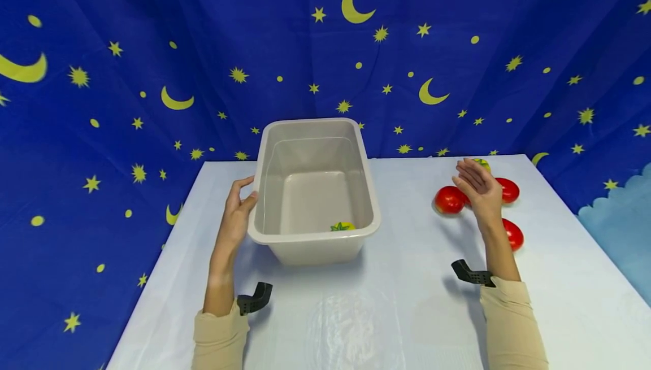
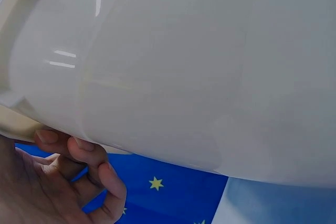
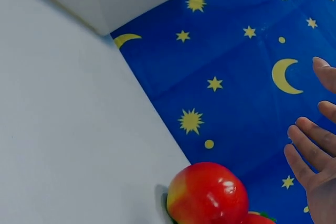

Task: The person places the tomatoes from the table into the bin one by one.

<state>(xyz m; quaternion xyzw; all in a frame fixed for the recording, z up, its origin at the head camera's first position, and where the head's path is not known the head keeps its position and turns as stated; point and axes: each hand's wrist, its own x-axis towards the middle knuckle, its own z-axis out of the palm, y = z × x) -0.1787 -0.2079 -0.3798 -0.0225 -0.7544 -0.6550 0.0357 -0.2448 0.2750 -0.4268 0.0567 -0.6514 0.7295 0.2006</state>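
A light grey plastic tub [image 1: 315, 251] stands left of the table's middle. My left hand [image 1: 235, 217] holds its left rim; the left wrist view has the fingers [image 2: 86, 153] curled under the rim. Inside the tub, partly hidden by the near wall, lies a yellow piece with a green leafy top [image 1: 343, 226]. Over at the right, my right hand [image 1: 483, 195] is held above several shiny red tomatoes, its fingers extended and nothing in it. One tomato [image 1: 450, 200] lies left of that hand, another [image 1: 507, 190] to its right, a third [image 1: 513, 234] beside the wrist.
Behind the right fingertips shows a yellow and green top [image 1: 481, 162]. The white table [image 1: 407, 313] ends at a blue curtain [image 1: 285, 37] with yellow stars and moons. Each wrist wears a black camera mount [image 1: 473, 274].
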